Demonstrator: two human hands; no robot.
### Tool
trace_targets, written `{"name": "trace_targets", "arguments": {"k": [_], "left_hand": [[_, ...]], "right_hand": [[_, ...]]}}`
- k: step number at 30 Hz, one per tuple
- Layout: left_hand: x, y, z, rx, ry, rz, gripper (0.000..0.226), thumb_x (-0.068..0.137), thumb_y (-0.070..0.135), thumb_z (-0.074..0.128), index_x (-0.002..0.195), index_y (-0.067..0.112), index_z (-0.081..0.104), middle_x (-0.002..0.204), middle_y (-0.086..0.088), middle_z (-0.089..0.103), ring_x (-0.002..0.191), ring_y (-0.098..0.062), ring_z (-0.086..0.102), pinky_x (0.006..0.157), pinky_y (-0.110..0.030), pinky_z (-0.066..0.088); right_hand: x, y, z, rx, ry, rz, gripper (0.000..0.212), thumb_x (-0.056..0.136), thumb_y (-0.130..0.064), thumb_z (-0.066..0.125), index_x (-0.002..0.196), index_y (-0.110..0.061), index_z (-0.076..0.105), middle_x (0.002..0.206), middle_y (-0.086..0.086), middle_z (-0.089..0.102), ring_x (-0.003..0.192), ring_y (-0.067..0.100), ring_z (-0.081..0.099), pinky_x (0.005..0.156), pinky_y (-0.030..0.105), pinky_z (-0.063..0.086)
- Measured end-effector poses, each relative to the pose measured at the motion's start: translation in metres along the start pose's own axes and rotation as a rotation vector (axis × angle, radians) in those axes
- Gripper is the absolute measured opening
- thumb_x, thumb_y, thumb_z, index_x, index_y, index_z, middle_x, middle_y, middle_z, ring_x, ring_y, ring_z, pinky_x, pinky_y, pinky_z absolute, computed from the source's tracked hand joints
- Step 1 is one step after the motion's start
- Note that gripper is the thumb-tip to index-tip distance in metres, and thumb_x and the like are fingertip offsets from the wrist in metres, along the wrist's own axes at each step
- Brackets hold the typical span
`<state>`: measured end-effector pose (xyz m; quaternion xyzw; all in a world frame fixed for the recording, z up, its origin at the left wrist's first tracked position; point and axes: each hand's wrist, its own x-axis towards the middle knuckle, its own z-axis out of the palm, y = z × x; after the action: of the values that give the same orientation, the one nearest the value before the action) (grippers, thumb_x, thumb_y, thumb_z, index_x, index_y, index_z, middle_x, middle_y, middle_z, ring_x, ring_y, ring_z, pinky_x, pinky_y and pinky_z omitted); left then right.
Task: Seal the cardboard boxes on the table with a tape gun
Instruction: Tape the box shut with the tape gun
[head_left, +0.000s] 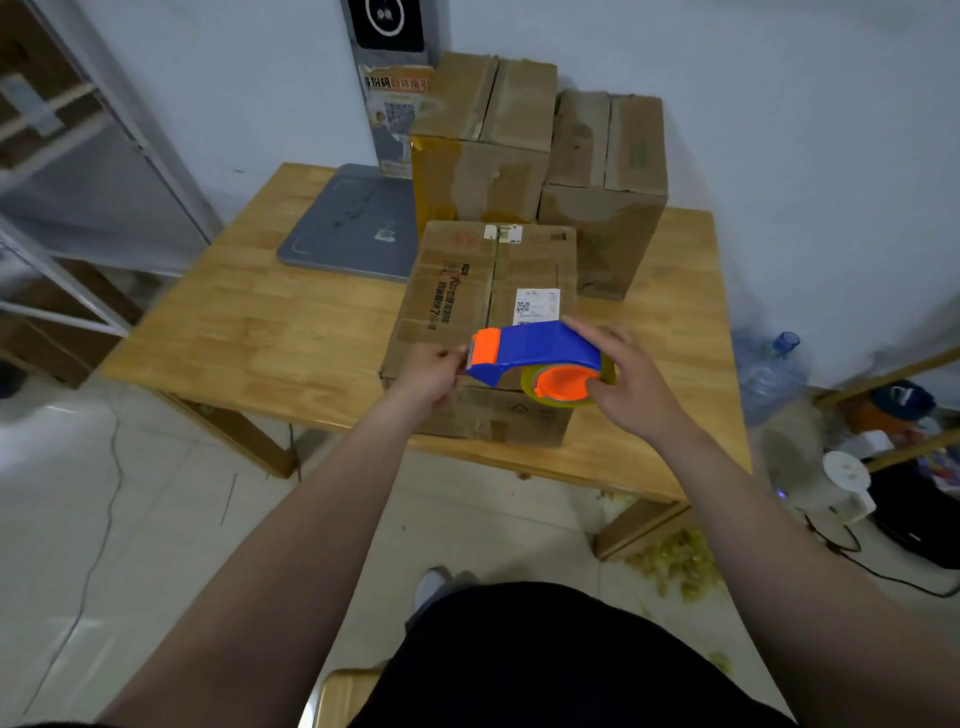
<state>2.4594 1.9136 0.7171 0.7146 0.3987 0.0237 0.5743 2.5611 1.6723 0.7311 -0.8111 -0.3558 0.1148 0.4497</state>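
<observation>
A blue and orange tape gun (540, 356) with a roll of clear tape hovers over the near end of a cardboard box (467, 291) on the wooden table (270, 332). My right hand (626, 382) grips the gun around its roll end. My left hand (434, 376) pinches at the gun's orange cutter end, where the tape comes out. The box's top flaps lie flat, with a white label near the seam. Two taller cardboard boxes (483, 140) (605, 187) stand behind it against the wall.
A grey flat scale (353, 223) lies on the table's back left. A metal rack (78, 171) stands at the left. A water bottle (769, 374), cables and clutter sit on the floor at the right, with tape scraps (675, 561) near the table leg.
</observation>
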Motion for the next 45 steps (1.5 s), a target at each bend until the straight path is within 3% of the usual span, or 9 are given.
{"name": "trace_targets", "arguments": {"k": [4, 8, 15, 20, 23, 29, 37, 42, 45], "left_hand": [[0.015, -0.013, -0.027, 0.05, 0.108, 0.08, 0.026, 0.105, 0.028, 0.055, 0.103, 0.01, 0.074, 0.088, -0.002, 0.072, 0.076, -0.014, 0.064, 0.074, -0.032, 0.05], [0.026, -0.029, -0.052, 0.19, 0.154, 0.178, 0.028, 0.103, 0.03, 0.057, 0.081, 0.023, 0.072, 0.091, 0.0, 0.075, 0.091, -0.019, 0.069, 0.087, -0.037, 0.051], [0.033, -0.042, -0.074, 0.259, 0.264, 0.257, 0.031, 0.104, 0.034, 0.056, 0.083, 0.016, 0.069, 0.084, 0.0, 0.071, 0.082, -0.016, 0.065, 0.074, -0.035, 0.049], [0.043, -0.074, -0.104, 0.252, 0.33, 0.187, 0.03, 0.104, 0.036, 0.055, 0.082, 0.019, 0.067, 0.08, 0.004, 0.068, 0.079, -0.017, 0.063, 0.068, -0.034, 0.044], [0.047, -0.09, -0.108, 0.224, 0.342, 0.161, 0.033, 0.105, 0.038, 0.054, 0.081, 0.019, 0.066, 0.078, 0.004, 0.067, 0.074, -0.016, 0.062, 0.064, -0.033, 0.041], [0.058, -0.104, -0.106, 0.194, 0.358, 0.186, 0.031, 0.104, 0.039, 0.055, 0.088, 0.017, 0.07, 0.08, 0.006, 0.069, 0.073, -0.012, 0.061, 0.062, -0.029, 0.043], [0.071, -0.114, -0.095, 0.198, 0.375, 0.174, 0.025, 0.106, 0.034, 0.052, 0.097, 0.017, 0.068, 0.082, 0.007, 0.067, 0.07, -0.007, 0.056, 0.057, -0.027, 0.037], [0.081, -0.121, -0.09, 0.15, 0.377, 0.177, 0.024, 0.107, 0.034, 0.052, 0.097, 0.017, 0.066, 0.081, 0.007, 0.065, 0.07, -0.007, 0.056, 0.062, -0.029, 0.041], [0.085, -0.125, -0.084, 0.109, 0.385, 0.173, 0.023, 0.107, 0.032, 0.053, 0.096, 0.017, 0.066, 0.08, 0.007, 0.064, 0.071, -0.003, 0.054, 0.062, -0.023, 0.039]], "right_hand": [[-0.003, 0.016, -0.012, -0.08, 0.058, -0.021, 0.087, 0.077, 0.017, 0.055, 0.146, -0.037, 0.051, 0.125, 0.005, 0.047, 0.121, 0.009, 0.047, 0.106, 0.022, 0.041], [0.0, 0.021, -0.012, -0.199, 0.025, -0.085, 0.083, 0.085, 0.01, 0.06, 0.148, -0.041, 0.047, 0.13, -0.002, 0.04, 0.125, 0.016, 0.044, 0.103, 0.032, 0.045], [0.014, 0.015, 0.009, -0.279, 0.03, -0.165, 0.077, 0.089, 0.001, 0.068, 0.149, -0.042, 0.044, 0.135, -0.002, 0.039, 0.124, 0.01, 0.041, 0.09, 0.037, 0.053], [0.022, 0.024, 0.009, -0.312, 0.003, -0.141, 0.08, 0.089, 0.002, 0.064, 0.148, -0.047, 0.042, 0.138, -0.003, 0.039, 0.127, 0.019, 0.045, 0.089, 0.046, 0.055], [0.021, 0.023, 0.019, -0.331, 0.017, -0.156, 0.081, 0.086, 0.002, 0.067, 0.148, -0.045, 0.045, 0.138, -0.003, 0.039, 0.128, 0.021, 0.045, 0.087, 0.044, 0.055], [0.016, 0.02, 0.038, -0.439, 0.048, -0.251, 0.077, 0.084, -0.003, 0.074, 0.146, -0.041, 0.049, 0.133, 0.001, 0.044, 0.123, 0.03, 0.048, 0.067, 0.045, 0.058], [0.015, 0.016, 0.051, -0.481, 0.029, -0.206, 0.081, 0.084, -0.005, 0.077, 0.147, -0.044, 0.044, 0.138, 0.004, 0.042, 0.128, 0.031, 0.043, 0.065, 0.045, 0.059], [0.015, 0.016, 0.058, -0.493, 0.02, -0.168, 0.081, 0.083, -0.006, 0.078, 0.146, -0.044, 0.045, 0.139, 0.004, 0.042, 0.129, 0.03, 0.043, 0.064, 0.046, 0.059], [0.017, 0.016, 0.059, -0.495, 0.024, -0.161, 0.078, 0.084, -0.006, 0.077, 0.146, -0.042, 0.048, 0.136, 0.002, 0.043, 0.126, 0.03, 0.044, 0.061, 0.044, 0.058]]}}
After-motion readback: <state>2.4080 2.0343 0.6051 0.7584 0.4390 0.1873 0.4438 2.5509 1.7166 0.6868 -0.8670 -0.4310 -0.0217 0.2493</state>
